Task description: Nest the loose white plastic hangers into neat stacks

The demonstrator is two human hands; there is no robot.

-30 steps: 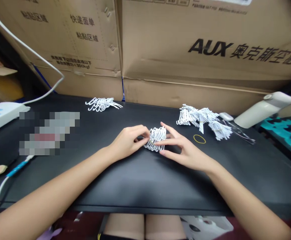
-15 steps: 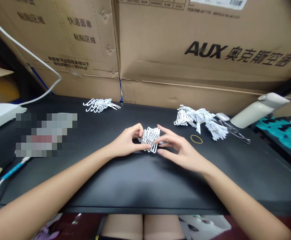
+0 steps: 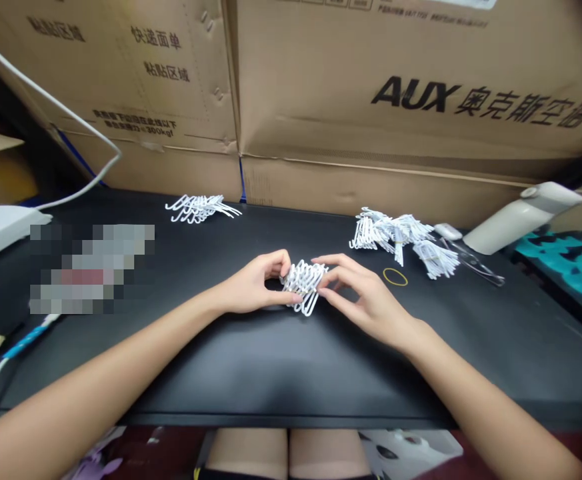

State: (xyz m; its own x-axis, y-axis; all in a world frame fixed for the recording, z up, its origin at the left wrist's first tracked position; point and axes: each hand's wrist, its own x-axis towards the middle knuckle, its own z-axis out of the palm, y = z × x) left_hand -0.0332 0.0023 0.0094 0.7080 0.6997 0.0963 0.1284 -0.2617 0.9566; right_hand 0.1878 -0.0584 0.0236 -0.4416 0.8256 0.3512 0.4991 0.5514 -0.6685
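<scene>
Between my hands, over the middle of the black table, is a bundle of white hooks (image 3: pixel 305 285). My left hand (image 3: pixel 258 283) grips its left side, thumb along the front and fingers curled behind. At the bundle's right side, my right hand (image 3: pixel 363 293) has its thumb and fingertips closed in against the hooks. A yellow rubber band (image 3: pixel 395 277) lies just right of my right hand. Farther right are bundled white hooks (image 3: pixel 391 230), with another banded bundle (image 3: pixel 437 259) beside them. A loose group of white hooks (image 3: pixel 201 208) rests at the back left.
Cardboard boxes (image 3: pixel 411 140) stand along the back edge of the black table (image 3: pixel 281 373). A pale bottle (image 3: pixel 521 217) leans at the right, near a pair of glasses (image 3: pixel 475 261). On the left lie a white power strip (image 3: pixel 8 230) and a blurred-out object (image 3: pixel 91 270).
The hook bundle has tilted and shifted slightly to the right between my hands. My right fingers have drawn in closer against its right side. The view has shifted a little.
</scene>
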